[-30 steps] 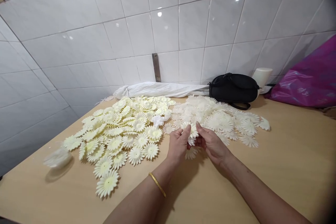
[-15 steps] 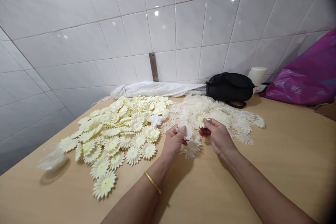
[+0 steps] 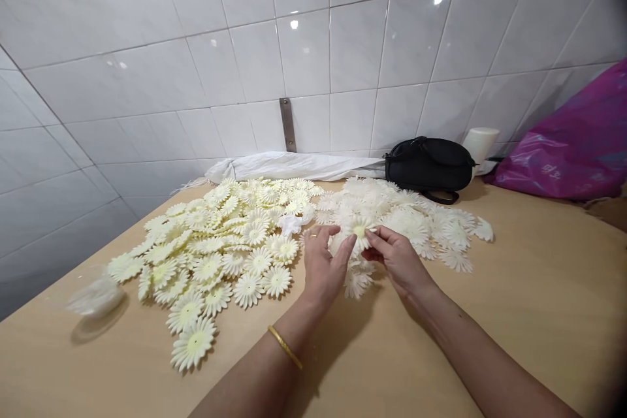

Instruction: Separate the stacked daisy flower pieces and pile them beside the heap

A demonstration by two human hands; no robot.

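Observation:
My right hand [image 3: 399,258] pinches an artificial daisy head [image 3: 361,230] with a pale yellow centre between thumb and fingertips. Just left of it, my left hand [image 3: 326,268] has thumb and fingers spread apart, the thumb tip close to that daisy's petals. White petals show between its thumb and fingers; whether they touch the hand I cannot tell. Behind both hands spreads a pile of thin, whitish flower pieces [image 3: 409,225]. A large heap of pale yellow daisy heads [image 3: 210,268] covers the table to the left.
A small clear plastic bag [image 3: 98,297] lies near the left table [image 3: 122,372] edge. Along the tiled wall rest a white cloth bundle [image 3: 294,165], a black case [image 3: 428,163], a white cylinder [image 3: 481,142] and a purple plastic bag [image 3: 568,144].
My left fingers have opened from their grip on a whitish flower piece. My right hand has brought the yellow-centred daisy left and slightly down, close to the left thumb.

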